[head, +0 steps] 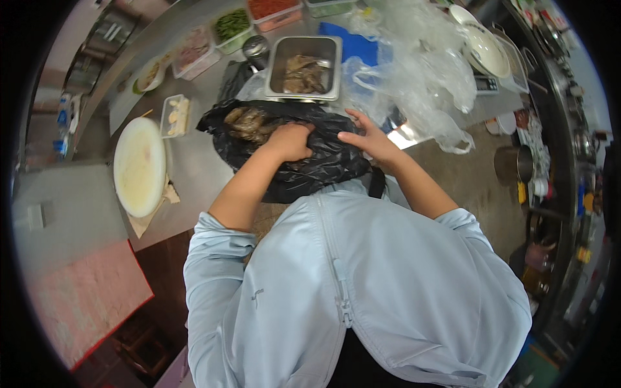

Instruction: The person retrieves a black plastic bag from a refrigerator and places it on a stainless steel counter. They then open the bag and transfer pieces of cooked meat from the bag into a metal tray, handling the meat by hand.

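A black plastic bag [330,169] lies spread at the table's front edge, against my jacket. In its left part sits a clear bag of brown food [247,123]. My left hand [291,140] reaches into the black bag beside that food; its fingertips are partly hidden, so a hold is unclear. At the bag's right side, my right hand [371,138] has thumb and forefinger spread apart, with nothing seen between them. Just beyond the bag, a steel pan [335,68] holds brown pieces of food [304,73].
On the left are a round white cutting board [139,167] and a small tub with pale pieces [175,116]. Tubs of chopped greens [233,29] and red food [274,9] stand behind. Crumpled clear plastic bags [417,72] spread at right, near a digital scale [485,85] and bowls [485,48].
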